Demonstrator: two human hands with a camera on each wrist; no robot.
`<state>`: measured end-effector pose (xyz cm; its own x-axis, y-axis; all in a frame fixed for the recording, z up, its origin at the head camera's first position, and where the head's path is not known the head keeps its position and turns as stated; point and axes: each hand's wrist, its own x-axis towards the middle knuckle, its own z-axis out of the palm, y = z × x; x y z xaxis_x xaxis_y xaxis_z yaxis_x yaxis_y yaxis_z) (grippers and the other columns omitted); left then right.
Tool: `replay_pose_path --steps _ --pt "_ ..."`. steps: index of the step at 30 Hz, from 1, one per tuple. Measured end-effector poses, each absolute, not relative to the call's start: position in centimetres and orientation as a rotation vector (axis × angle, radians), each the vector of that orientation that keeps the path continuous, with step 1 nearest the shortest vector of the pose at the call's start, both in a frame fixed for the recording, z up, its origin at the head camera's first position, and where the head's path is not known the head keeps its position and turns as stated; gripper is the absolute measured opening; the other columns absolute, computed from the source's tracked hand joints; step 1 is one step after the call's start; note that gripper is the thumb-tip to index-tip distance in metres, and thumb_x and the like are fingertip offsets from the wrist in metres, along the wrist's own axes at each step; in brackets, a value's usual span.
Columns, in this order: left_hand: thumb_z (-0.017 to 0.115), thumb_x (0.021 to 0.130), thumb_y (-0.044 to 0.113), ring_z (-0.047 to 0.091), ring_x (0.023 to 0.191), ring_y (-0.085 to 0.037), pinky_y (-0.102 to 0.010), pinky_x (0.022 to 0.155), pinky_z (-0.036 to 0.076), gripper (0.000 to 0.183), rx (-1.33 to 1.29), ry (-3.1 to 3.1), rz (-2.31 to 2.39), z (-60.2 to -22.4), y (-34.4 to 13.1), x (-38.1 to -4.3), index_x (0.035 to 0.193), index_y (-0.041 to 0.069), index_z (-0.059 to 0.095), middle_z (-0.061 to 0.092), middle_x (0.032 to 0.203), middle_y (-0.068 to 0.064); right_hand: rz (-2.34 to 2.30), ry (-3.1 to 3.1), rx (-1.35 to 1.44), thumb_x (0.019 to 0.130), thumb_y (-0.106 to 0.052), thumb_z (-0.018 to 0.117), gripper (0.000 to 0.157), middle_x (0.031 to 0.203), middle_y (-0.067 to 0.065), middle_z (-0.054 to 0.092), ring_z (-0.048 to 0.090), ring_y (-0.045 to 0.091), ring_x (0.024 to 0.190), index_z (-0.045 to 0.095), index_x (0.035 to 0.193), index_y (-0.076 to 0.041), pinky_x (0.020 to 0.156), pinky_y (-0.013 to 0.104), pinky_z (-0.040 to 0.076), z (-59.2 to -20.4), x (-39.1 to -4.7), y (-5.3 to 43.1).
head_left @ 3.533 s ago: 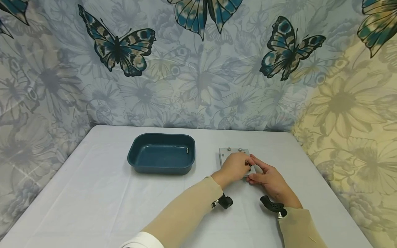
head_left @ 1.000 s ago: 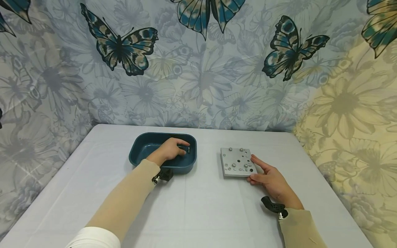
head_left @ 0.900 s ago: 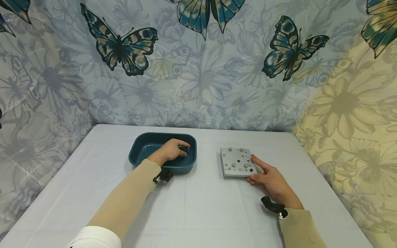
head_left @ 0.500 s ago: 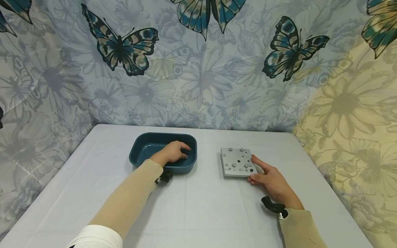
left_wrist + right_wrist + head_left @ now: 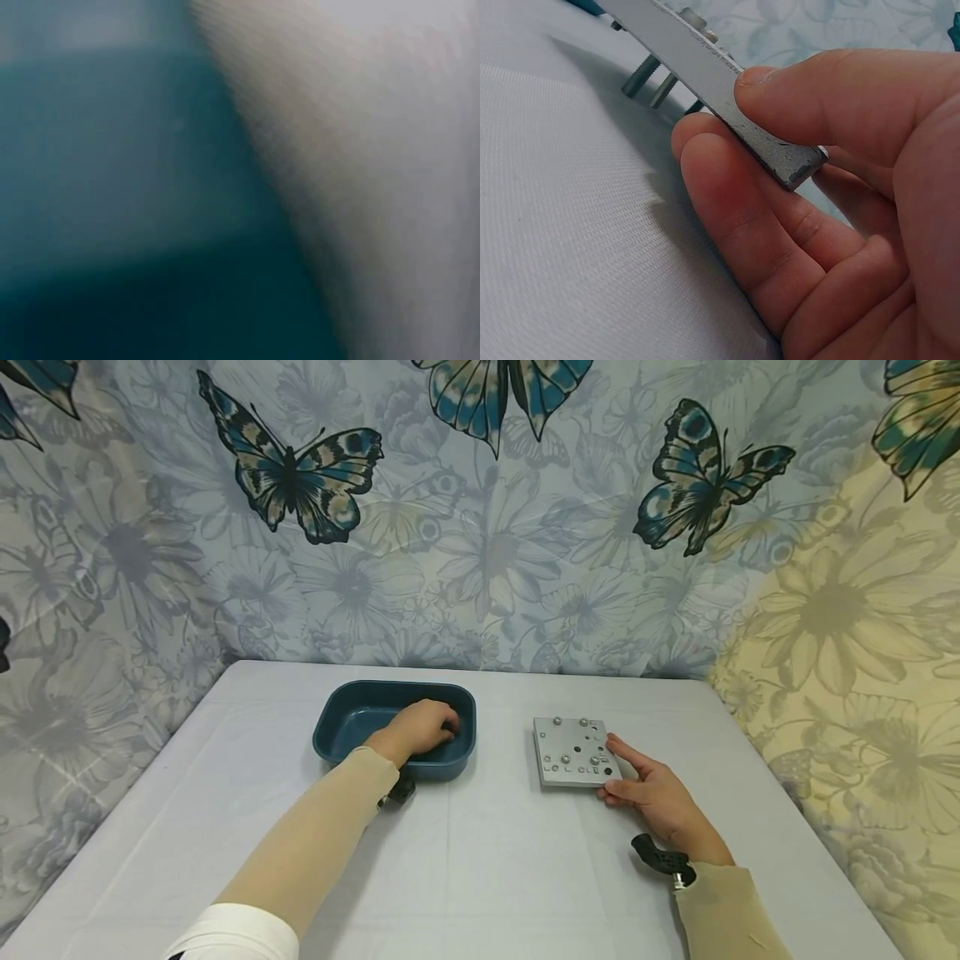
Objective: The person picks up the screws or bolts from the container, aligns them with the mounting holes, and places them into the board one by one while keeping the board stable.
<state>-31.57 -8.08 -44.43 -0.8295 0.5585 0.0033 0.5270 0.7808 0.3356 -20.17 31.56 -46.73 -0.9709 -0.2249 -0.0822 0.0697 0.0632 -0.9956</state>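
Observation:
In the head view my left hand [image 5: 422, 727] reaches down into the right part of a dark teal tray [image 5: 337, 762], its fingers bent toward the floor. The fingertips are hidden behind the hand, and I cannot tell if they hold anything. The left wrist view is a blur of teal wall and pale skin. My right hand [image 5: 663, 797] grips the right edge of a silver metal plate [image 5: 558, 747] between thumb and fingers. Several screws [image 5: 640, 76] pass through it, their threaded ends poking out below in the right wrist view. Some holes show dark from above.
A white cloth [image 5: 480, 877] covers the table, and the tray stands left of the plate. Behind and at the sides hangs a curtain [image 5: 480, 568] printed with butterflies and flowers. Each wrist carries a black camera mount [image 5: 660, 856].
My left hand has gone from the plate to the tray, where its fingers have closed in over the spot where a small screw lay, now out of sight. The right hand stays at the plate.

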Motion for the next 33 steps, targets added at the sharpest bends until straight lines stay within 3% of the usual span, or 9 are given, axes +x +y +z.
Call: replay_pose_path --steps 11,21,27,33 --pt "0.069 0.092 0.010 0.064 0.100 -0.019 -0.038 0.090 0.050 0.012 0.818 2.898 0.754 -44.4 -8.4 -31.5 0.101 0.014 0.075 0.071 0.103 0.000 -2.003 2.123 -0.154 0.084 -0.003 0.079 0.090 0.165 0.000 0.013 0.070 0.029 0.092 0.027 0.158 -0.008 0.082 0.037 0.056 -47.0 -20.3 31.7" --pt "0.069 0.089 0.000 0.061 0.110 -0.022 -0.037 0.094 0.049 0.039 0.450 2.699 1.252 -42.8 -9.5 -31.2 0.127 0.005 0.067 0.066 0.120 -0.007 -1.982 2.139 -0.159 0.086 -0.003 0.077 0.087 0.165 -0.001 0.013 0.070 0.030 0.093 0.028 0.158 -0.008 0.082 0.037 0.056 -47.1 -20.3 31.7" --pt "0.065 0.090 -0.003 0.065 0.096 -0.021 -0.035 0.084 0.052 0.034 0.304 2.640 1.364 -41.6 -9.8 -30.7 0.123 0.003 0.069 0.069 0.108 -0.008 -1.978 2.145 -0.161 0.086 -0.002 0.077 0.087 0.165 -0.001 0.013 0.070 0.030 0.093 0.028 0.158 -0.008 0.082 0.037 0.056 -46.9 -20.3 31.6" --pt "0.067 0.089 -0.004 0.063 0.099 -0.022 -0.037 0.086 0.052 0.031 0.275 2.597 1.435 -41.2 -9.8 -30.5 0.119 0.005 0.071 0.067 0.107 -0.007 -1.979 2.144 -0.164 0.086 -0.003 0.077 0.088 0.166 -0.001 0.012 0.070 0.029 0.093 0.028 0.158 -0.008 0.082 0.036 0.056 -46.8 -20.2 31.7"
